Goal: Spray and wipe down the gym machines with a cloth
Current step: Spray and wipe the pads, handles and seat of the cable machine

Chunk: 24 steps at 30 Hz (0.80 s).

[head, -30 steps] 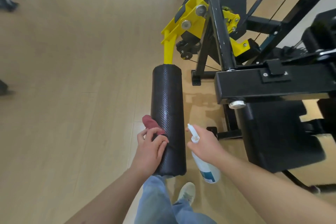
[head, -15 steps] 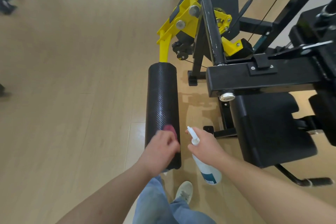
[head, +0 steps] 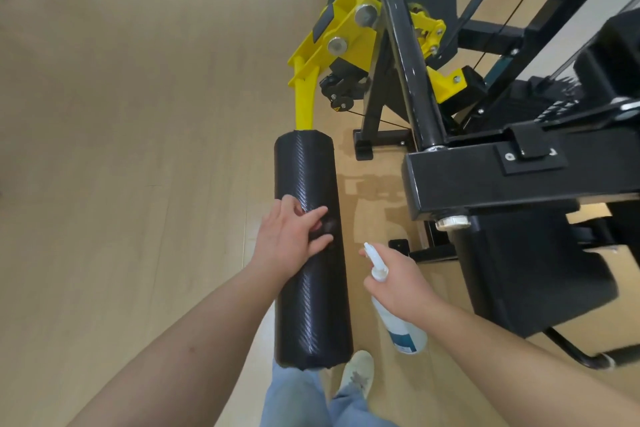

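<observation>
While pale jeans [head: 294, 395] and a light shoe [head: 356, 373] show nearest, the right hand [head: 398, 282] is wrapped round the neck of the spray bottle [head: 403, 333], nozzle up, just right of the black roller pad [head: 311, 305]. Farther up the pad the left hand [head: 287, 243] lies with fingers spread nearly straight, pressing a dark, blurred bit of cloth [head: 327, 227] against it. Beyond, the pad's yellow arm [head: 304, 97] joins the black machine frame [head: 485, 177] on the wooden floor [head: 138, 149].

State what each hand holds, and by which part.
The right hand grips the spray bottle by its neck, under the spray head. The left hand presses a barely visible cloth flat against the roller pad, gripping nothing.
</observation>
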### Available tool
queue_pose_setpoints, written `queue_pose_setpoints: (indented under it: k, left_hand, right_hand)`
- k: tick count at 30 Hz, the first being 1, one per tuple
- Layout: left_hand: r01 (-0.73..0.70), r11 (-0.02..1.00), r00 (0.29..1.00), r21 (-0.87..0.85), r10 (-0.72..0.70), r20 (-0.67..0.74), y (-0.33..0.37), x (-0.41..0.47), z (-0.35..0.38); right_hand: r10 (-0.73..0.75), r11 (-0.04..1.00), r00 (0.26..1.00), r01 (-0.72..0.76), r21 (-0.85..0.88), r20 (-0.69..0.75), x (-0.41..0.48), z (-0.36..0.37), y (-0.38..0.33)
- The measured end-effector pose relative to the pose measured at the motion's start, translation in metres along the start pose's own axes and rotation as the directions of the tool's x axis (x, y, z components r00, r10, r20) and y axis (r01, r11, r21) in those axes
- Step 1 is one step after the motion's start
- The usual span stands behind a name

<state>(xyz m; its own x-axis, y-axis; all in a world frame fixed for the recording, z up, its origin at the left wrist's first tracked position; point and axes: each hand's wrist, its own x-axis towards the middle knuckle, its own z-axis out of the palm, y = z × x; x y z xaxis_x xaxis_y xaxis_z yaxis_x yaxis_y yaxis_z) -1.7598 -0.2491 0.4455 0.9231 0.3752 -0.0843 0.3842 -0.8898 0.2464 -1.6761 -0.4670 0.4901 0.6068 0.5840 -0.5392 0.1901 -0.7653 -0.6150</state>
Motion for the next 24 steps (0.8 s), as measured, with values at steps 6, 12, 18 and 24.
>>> queue_pose_setpoints:
  k: [6, 12, 18, 24]
  left_hand:
    - [0.165, 0.985, 0.986, -0.053, -0.167, -0.026, -0.022, 0.074, -0.006]
    - [0.307, 0.872, 0.941, -0.38, -0.337, -0.013, -0.038, 0.146, -0.01]
    - [0.242, 0.922, 0.954, -0.302, -0.283, -0.1, -0.029, 0.125, -0.008]
    - [0.162, 0.925, 0.978, -0.343, -0.198, -0.072, -0.018, 0.076, -0.002]
  right_hand:
    - [0.062, 0.997, 0.998, -0.062, 0.035, -0.02, 0.034, -0.001, -0.003]
    - [0.088, 0.994, 0.996, -0.086, 0.062, -0.026, 0.062, 0.0, -0.014]
    - [0.082, 0.993, 0.995, -0.077, 0.094, -0.055, 0.078, -0.002, -0.026]
    - [0.062, 0.993, 0.997, -0.057, 0.107, -0.046, 0.068, -0.001, -0.033]
